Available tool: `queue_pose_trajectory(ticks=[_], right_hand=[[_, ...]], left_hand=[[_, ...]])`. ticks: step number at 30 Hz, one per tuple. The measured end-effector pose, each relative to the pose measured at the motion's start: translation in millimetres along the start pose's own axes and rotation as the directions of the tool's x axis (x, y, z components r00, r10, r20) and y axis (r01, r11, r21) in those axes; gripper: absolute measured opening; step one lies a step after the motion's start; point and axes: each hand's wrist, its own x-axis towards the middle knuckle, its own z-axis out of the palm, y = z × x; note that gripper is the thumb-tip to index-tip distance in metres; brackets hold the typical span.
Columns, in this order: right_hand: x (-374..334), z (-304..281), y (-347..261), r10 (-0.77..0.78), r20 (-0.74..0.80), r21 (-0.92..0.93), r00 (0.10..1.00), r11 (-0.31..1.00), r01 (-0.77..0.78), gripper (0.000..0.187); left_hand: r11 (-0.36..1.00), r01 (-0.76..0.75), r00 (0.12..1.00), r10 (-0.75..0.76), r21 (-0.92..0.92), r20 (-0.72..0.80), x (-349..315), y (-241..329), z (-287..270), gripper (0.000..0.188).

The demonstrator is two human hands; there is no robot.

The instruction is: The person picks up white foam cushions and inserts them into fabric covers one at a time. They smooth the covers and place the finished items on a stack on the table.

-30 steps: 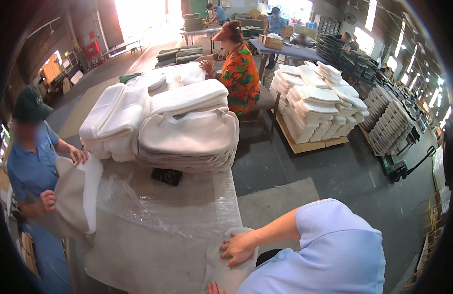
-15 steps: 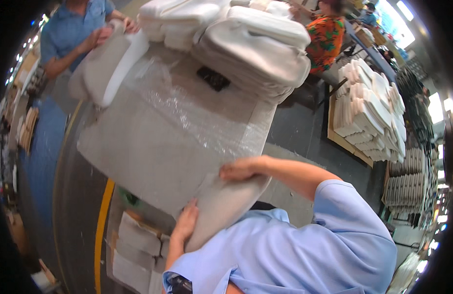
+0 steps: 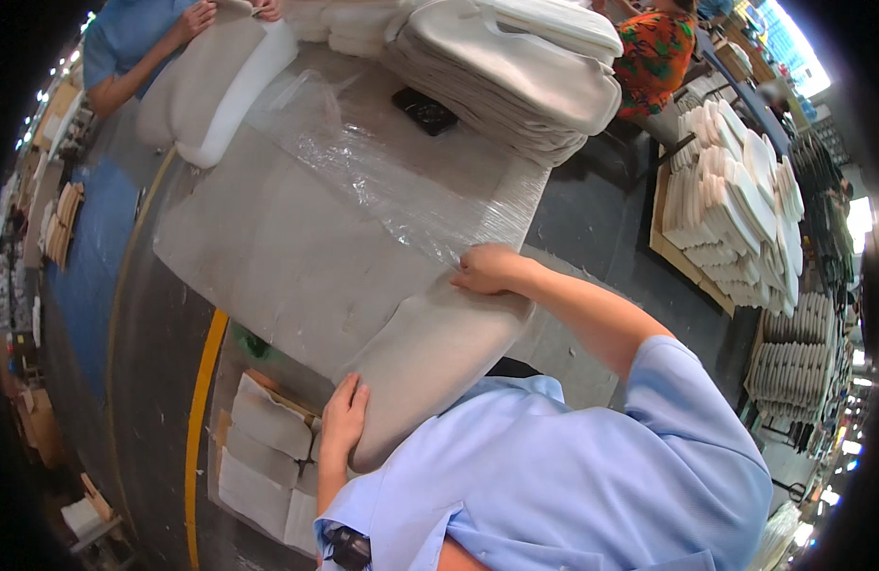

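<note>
A padded grey fabric-covered cushion [image 3: 430, 357] with rounded ends lies at the near edge of the table, close against my body. My right hand [image 3: 492, 268] has its fingers curled over the cushion's far right corner, gripping the edge there. Against the cushion's left end rests my left hand [image 3: 344, 414], its fingers stretched out along the edge. Crumpled clear plastic film [image 3: 363, 181] lies on the grey tabletop [image 3: 259, 257] just beyond. The underside of the cushion is hidden.
Stacked pale cushions [image 3: 516, 76] and a black flat object [image 3: 424, 111] sit on the far table. At far left, a co-worker's hands [image 3: 194, 19] hold a grey-white cushion [image 3: 211, 90]. White pads [image 3: 730, 190] are piled on the right; a box of grey pieces [image 3: 268, 428] stands lower left.
My right hand has moved farther out along the cushion's far right edge, its fingers curled there. My left hand has shifted slightly left to the cushion's end. The co-worker's cushion has moved up.
</note>
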Motion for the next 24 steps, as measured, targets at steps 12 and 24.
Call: queue_pose_trajectory(ticks=[12,24], right_hand=[[31,10,-1,-0.175,-0.438,0.336,0.882,0.878,0.341,0.022],[34,18,-23,-0.255,-0.305,0.038,0.918,0.96,0.279,0.03]], left_hand=[[0.935,-0.156,0.983,0.178,0.317,-0.043,91,68,12,0.06],[0.957,-0.213,0.879,0.276,0.199,-0.388,106,46,40,0.031]])
